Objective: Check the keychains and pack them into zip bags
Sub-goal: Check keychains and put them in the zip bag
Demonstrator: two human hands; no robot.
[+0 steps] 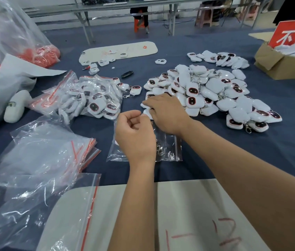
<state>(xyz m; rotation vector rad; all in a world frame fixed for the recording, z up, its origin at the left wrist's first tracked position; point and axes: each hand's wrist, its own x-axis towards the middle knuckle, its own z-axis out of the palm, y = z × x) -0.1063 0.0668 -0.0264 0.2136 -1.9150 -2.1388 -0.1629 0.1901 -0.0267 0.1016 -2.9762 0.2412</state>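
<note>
Loose pile of white padded keychains (210,91) at mid-table, right. My right hand (166,113) rests on pile's near-left edge, fingers curled; whether gripping, cannot tell. My left hand (136,136) pinches mouth of clear red-striped zip bag (170,147) on blue cloth-covered table (251,160).

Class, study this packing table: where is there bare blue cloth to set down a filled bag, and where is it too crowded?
Free: the blue cloth right of the right forearm, below the loose keychain pile; also the strip between the white board and that pile. Crowded: the left side, with the filled bags and empty zip bags, and around both hands.
</note>
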